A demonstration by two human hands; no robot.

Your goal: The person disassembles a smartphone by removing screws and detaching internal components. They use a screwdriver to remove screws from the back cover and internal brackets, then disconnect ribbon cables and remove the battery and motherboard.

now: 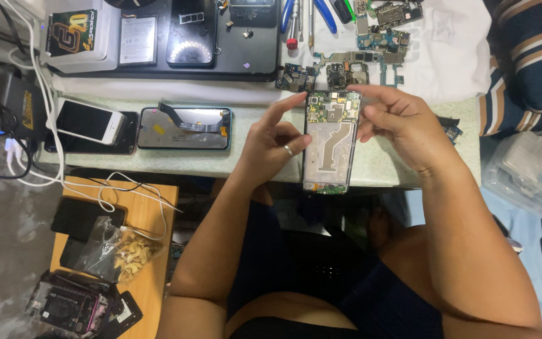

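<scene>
Both hands, left hand (271,147) and right hand (396,125), grip an opened phone (329,141); plastic bag (117,251) holds seemingly nuts.

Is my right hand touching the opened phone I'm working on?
Touching. The head view shows the right hand with its fingers on the top right edge of the opened phone, while the left hand steadies its left side.

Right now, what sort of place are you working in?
Probably a phone repair bench: both hands hold an opened phone, loose circuit boards lie beyond it, and a detached screen lies on the counter.
</scene>
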